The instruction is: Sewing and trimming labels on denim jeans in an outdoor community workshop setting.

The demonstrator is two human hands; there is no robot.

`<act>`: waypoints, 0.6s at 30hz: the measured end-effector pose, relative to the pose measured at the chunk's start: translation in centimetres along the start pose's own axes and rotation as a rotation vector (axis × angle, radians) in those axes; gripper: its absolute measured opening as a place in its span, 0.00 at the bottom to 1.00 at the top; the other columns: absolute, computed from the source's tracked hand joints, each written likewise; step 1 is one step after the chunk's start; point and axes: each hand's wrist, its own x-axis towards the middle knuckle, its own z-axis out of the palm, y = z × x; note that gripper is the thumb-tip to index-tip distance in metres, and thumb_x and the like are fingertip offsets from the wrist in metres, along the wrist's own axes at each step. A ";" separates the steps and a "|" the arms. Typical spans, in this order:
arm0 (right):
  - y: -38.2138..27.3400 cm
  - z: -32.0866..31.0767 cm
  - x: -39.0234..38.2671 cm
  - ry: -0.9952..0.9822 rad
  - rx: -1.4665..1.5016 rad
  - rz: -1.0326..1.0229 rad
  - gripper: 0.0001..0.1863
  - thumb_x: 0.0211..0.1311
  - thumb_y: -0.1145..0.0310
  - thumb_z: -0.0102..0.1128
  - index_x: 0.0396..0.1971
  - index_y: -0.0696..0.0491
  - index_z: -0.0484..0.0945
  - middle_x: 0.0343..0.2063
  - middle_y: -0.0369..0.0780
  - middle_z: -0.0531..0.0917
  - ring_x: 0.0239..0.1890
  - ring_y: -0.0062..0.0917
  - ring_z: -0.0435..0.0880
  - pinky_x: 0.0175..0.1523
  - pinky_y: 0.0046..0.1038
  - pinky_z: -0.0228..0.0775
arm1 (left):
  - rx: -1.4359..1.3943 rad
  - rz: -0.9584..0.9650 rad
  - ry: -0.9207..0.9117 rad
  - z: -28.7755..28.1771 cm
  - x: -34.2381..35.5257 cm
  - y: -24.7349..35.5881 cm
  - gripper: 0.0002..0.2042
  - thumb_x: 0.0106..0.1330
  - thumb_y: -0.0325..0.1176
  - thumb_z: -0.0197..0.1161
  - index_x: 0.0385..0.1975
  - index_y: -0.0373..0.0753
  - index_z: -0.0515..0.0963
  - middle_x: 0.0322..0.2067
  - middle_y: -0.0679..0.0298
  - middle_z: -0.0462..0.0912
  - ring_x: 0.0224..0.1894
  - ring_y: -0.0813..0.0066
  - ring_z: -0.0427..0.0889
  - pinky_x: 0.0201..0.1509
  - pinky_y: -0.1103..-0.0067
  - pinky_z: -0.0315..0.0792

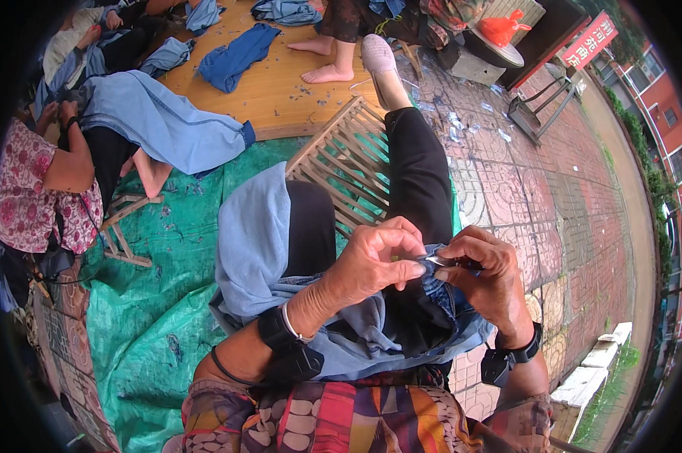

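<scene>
While the blue denim garment [356, 332] lies across the lap, I see the left hand [371, 264] pinching a fold taut so the right hand [484, 275], fingers closed round small snips [443, 261], can reach it, above a wooden stool [341, 158] on green tarp [160, 302].

We see a green tarp [152, 302] covering the brick paving [567, 219]. A slatted wooden frame [341, 162] lies on it. A wooden platform [280, 87] beyond carries blue garments [235, 57].
</scene>
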 end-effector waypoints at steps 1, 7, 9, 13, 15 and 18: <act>0.0 0.1 0.0 0.024 0.017 -0.005 0.11 0.39 0.83 0.66 0.27 0.59 0.77 0.25 0.37 0.76 0.25 0.21 0.76 0.29 0.20 0.66 | 0.004 -0.005 -0.003 0.0 0.0 0.0 0.07 0.52 0.20 0.64 0.30 0.29 0.75 0.37 0.62 0.68 0.26 0.83 0.73 0.27 0.87 0.72; 0.2 0.3 0.0 0.131 0.067 -0.035 0.11 0.40 0.83 0.66 0.27 0.59 0.77 0.25 0.38 0.76 0.26 0.20 0.76 0.29 0.20 0.66 | -0.116 -0.043 0.049 0.5 0.0 0.1 0.16 0.53 0.18 0.61 0.43 0.31 0.73 0.34 0.65 0.71 0.30 0.84 0.74 0.30 0.86 0.75; 0.0 0.2 0.1 0.153 0.065 -0.061 0.11 0.40 0.83 0.66 0.27 0.59 0.77 0.25 0.38 0.76 0.26 0.20 0.76 0.29 0.20 0.66 | -0.083 -0.036 0.048 0.5 0.0 0.1 0.18 0.53 0.17 0.60 0.45 0.31 0.71 0.33 0.65 0.71 0.31 0.85 0.74 0.30 0.86 0.75; -1.2 -0.4 0.3 0.076 -0.114 -0.116 0.13 0.37 0.81 0.67 0.28 0.57 0.77 0.25 0.39 0.76 0.27 0.27 0.77 0.30 0.25 0.69 | -0.003 -0.026 0.048 0.5 -0.1 0.2 0.20 0.53 0.15 0.58 0.49 0.32 0.69 0.32 0.66 0.71 0.31 0.86 0.73 0.29 0.87 0.75; -1.5 -0.6 0.8 0.037 -0.225 -0.161 0.14 0.35 0.80 0.67 0.27 0.57 0.77 0.25 0.39 0.75 0.27 0.30 0.77 0.30 0.28 0.69 | 0.026 -0.025 0.056 0.4 -0.1 0.1 0.21 0.53 0.15 0.58 0.49 0.32 0.69 0.32 0.66 0.71 0.30 0.86 0.73 0.29 0.87 0.75; -2.1 -0.7 1.5 -0.020 -0.403 -0.286 0.14 0.33 0.78 0.66 0.27 0.55 0.76 0.25 0.38 0.74 0.29 0.33 0.76 0.31 0.31 0.69 | 0.060 -0.032 0.063 0.4 -0.1 0.1 0.21 0.53 0.15 0.58 0.49 0.32 0.69 0.30 0.66 0.71 0.29 0.86 0.73 0.28 0.88 0.74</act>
